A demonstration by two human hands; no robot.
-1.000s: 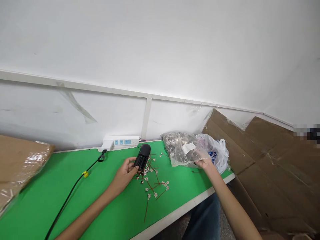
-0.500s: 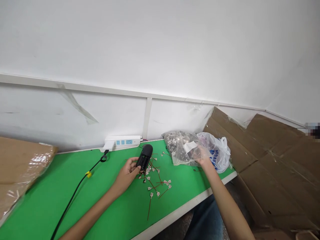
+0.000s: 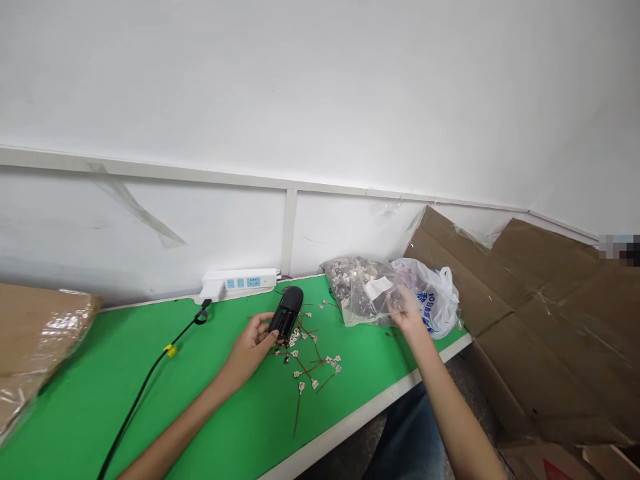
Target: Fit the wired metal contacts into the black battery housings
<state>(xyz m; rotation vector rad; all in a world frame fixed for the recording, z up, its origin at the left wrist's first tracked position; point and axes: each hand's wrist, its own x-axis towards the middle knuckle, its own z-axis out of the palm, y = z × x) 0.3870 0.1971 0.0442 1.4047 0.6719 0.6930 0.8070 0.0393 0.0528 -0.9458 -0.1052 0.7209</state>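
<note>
My left hand (image 3: 255, 347) is closed around the lower end of a black, rounded, mouse-like device (image 3: 287, 312), tilted with an open hollow that looks like a battery compartment facing me. Below and beside it, several small metal pieces with thin brown wires (image 3: 315, 384) lie scattered on the green tabletop (image 3: 230, 420). My right hand (image 3: 407, 313) is at the near right edge of a clear plastic bag (image 3: 357, 293) full of small metal parts. Its fingers are curled on the bag's film, which partly covers the fingertips. A white paper label (image 3: 379, 287) shows on this bag.
A white plastic bag with blue print (image 3: 437, 303) sits right of the clear bag. A power strip (image 3: 250, 280) with a plugged-in black cable (image 3: 150, 383) lies along the wall. Cardboard (image 3: 540, 347) leans at the right; a taped cardboard piece (image 3: 40, 347) is at the left.
My right hand has shifted slightly outward at the bag's edge, and its fingers show more clearly. My left hand still holds the black device. The view has moved a little.
</note>
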